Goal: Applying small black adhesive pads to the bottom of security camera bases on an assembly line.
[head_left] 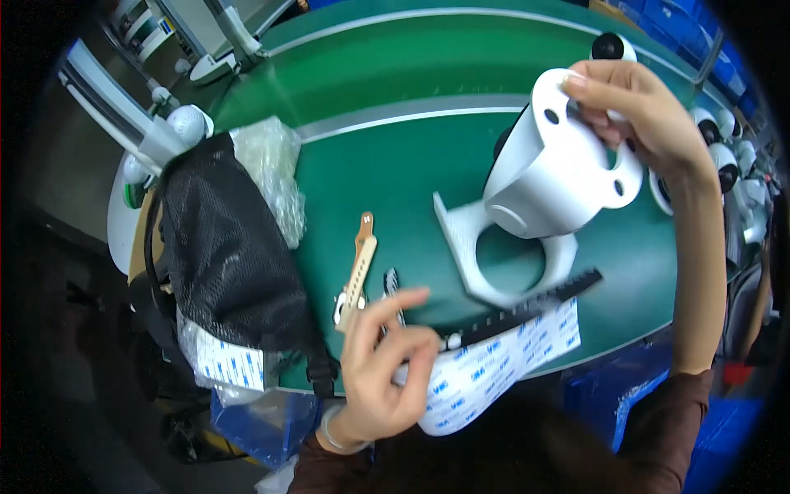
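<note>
Left grip, curled, sits by a slanting black strip; I can't tell if it's gripping. Beyond, rightward, the right grip pinches the tilted white housing over the counter.

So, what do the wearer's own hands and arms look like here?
Both hands, left and right, are gloveless. The left sleeve and right sleeve are dark brown, with the right forearm bare. A pale, thin bracelet circles the left wrist.
</note>
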Available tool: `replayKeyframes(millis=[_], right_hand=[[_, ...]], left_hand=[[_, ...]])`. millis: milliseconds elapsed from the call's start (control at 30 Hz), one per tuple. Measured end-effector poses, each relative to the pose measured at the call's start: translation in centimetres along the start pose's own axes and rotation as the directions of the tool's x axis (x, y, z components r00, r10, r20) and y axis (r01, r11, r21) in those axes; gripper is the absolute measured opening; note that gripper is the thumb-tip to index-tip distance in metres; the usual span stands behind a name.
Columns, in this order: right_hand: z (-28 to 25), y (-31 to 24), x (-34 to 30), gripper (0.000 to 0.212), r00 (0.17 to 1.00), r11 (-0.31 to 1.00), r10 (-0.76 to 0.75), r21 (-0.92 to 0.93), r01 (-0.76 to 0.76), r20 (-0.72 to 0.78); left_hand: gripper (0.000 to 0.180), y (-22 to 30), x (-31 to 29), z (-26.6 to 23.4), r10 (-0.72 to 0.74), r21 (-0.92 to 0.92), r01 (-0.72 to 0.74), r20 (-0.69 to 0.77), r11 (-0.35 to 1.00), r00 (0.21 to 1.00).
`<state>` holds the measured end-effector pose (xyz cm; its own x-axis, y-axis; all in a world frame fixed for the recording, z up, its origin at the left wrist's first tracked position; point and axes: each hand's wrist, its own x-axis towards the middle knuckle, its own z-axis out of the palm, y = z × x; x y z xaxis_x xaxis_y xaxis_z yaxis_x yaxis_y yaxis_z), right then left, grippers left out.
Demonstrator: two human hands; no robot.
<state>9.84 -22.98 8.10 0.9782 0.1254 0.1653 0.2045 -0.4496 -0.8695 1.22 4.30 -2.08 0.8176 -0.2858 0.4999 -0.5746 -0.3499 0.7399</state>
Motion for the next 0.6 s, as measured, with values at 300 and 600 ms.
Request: replayKeyframes(millis=[300, 600], right_hand=[[1.4, 0.6, 10.2, 0.024, 0.967, 0.985, 0.149, -0.051, -0.163, -0.207], [7.7, 9.7, 21.4, 0.012, 0.82, 0.538, -0.571, -0.738, 0.406, 0.036]], left_hand=[[0.005, -1.1, 0.2, -0.2, -0.014, -0.118, 0.03, 0.129, 0.993, 0.992], [0.011, -1.3, 0.1, 0.1, 0.056, -0.157, -0.04, 0.098, 0.987, 0.994]])
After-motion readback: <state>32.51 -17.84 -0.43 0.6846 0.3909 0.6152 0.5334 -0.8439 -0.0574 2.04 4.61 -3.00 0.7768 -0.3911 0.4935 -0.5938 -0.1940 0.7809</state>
